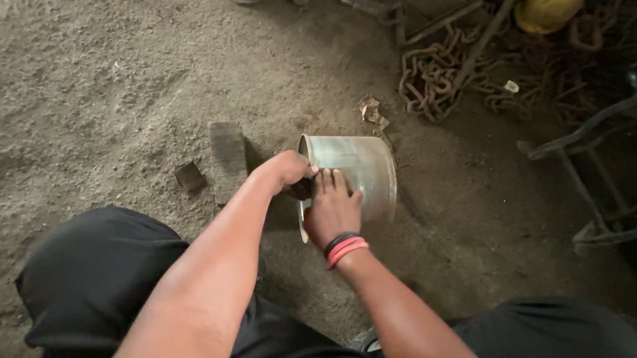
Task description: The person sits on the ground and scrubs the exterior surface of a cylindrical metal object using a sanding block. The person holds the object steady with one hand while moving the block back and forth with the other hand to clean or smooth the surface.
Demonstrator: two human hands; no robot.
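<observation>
A grey metal cylinder (364, 175), like a short wide pipe section, lies on its side on the dirt floor in the middle of the head view, its open end facing me. My left hand (283, 170) is closed at the rim of that open end, around a small dark object I cannot make out. My right hand (331, 206), with black and red bands on the wrist, rests flat on the cylinder's outer wall near the same rim, fingers together. My knees in black cloth fill the lower part of the view.
A wooden block (227, 160) and a small flat piece (190, 177) lie left of the cylinder. Rusty chains (436, 78) are heaped at the back right, with a yellow helmet (548, 9) behind. A dark metal frame (621, 180) stands at the right.
</observation>
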